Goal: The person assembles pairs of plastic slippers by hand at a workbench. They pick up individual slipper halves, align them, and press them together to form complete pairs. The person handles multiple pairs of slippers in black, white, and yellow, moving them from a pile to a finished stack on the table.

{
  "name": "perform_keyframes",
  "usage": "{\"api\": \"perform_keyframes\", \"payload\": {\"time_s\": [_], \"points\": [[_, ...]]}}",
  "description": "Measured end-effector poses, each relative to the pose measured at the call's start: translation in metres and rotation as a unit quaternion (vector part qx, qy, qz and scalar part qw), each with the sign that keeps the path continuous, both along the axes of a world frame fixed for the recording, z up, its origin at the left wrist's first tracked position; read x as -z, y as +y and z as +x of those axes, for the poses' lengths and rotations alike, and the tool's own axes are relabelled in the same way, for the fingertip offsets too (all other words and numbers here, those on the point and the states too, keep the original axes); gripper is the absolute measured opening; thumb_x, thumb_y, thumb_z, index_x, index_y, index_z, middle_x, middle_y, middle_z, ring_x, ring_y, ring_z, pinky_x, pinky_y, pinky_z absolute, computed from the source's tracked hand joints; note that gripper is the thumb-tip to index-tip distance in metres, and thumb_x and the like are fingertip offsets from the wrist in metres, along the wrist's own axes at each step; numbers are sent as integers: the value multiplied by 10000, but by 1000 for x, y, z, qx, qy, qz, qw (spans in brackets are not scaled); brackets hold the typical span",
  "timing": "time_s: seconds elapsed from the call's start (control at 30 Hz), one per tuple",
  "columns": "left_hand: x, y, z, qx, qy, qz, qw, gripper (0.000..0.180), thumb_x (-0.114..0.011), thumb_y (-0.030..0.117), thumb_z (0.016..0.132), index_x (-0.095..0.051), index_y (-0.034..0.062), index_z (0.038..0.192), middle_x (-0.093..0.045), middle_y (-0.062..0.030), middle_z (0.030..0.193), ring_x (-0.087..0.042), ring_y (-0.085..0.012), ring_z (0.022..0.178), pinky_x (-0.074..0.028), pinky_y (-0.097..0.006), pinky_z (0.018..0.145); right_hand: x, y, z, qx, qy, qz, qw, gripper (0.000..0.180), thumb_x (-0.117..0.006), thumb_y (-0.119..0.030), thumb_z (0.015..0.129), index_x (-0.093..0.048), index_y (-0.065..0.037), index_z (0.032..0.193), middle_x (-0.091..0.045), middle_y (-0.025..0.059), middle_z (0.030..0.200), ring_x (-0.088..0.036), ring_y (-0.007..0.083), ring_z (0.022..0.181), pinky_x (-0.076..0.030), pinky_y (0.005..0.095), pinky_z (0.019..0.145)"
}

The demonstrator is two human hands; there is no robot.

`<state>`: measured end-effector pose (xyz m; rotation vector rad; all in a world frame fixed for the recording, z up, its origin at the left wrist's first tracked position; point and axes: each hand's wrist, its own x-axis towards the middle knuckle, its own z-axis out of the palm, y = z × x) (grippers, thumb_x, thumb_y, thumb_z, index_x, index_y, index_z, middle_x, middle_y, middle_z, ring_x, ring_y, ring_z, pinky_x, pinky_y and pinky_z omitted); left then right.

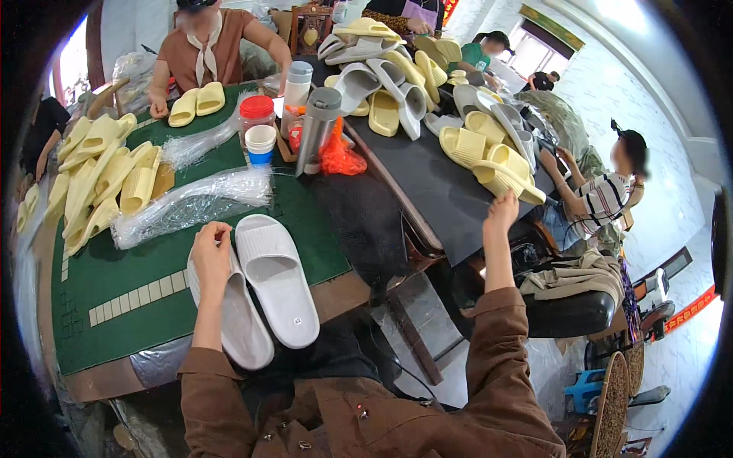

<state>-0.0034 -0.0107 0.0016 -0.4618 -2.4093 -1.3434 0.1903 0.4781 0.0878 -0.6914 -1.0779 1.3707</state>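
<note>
Measured from the view's centre, the left hand (211, 256) sits at 9 o'clock, its back turned upward, its fingers bent and bunched near the thumb. The left forearm (207, 324) is bare and points to 12 o'clock out of a brown left sleeve (217, 412). At 3 o'clock is the right hand (500, 215), reaching slightly higher, fingers curled; its fingertips are too small to read. The right forearm (499, 266) also aims at 12 o'clock, bare beyond the right sleeve (500, 366). The brown-clad torso (359, 420) fills 6 o'clock, between both arms.
</note>
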Motion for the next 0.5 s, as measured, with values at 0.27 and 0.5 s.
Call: {"api": "perform_keyframes", "payload": {"time_s": [0.27,0.5], "points": [[0,6,0,5,7,4,1000,78,-559,22,825,-618,20,875,-618,-99,812,-586,-227,759,-454,-340,706,14,91,39,118,-382,156,904,476,-652,-458,794,-615,17,792,-621,67,785,-567,223,811,-413,359,778],[-35,10,22,24,104,60,992,112,-521,-10,840,-607,5,910,-589,-126,922,-569,-261,842,-448,-343,744,-38,22,38,-43,-359,219,906,422,-627,-434,842,-580,-54,664,-459,-19,633,-391,122,607,-334,287,602]]}}
